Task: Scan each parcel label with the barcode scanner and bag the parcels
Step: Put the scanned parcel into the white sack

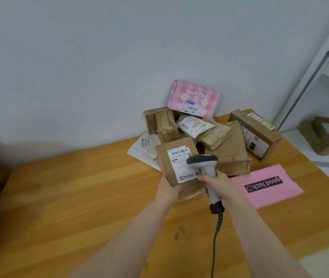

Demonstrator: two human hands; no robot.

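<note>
My left hand (168, 190) grips the near edge of a brown cardboard parcel (171, 157), tilted up so its white barcode label (179, 156) faces me. My right hand (222, 187) holds the grey barcode scanner (204, 163) by its handle, head pointed at that label from the right. The scanner's dark cable (216, 237) hangs toward me. A flat pink bag (266, 186) printed "good luck" lies on the table just right of my right hand.
A heap of parcels sits at the wooden table's (79, 197) far edge against the wall: a pink checked box (194, 99), brown boxes (257, 133), a white mailer (145, 147). A white shelf frame (320, 63) and another parcel (326, 135) stand right.
</note>
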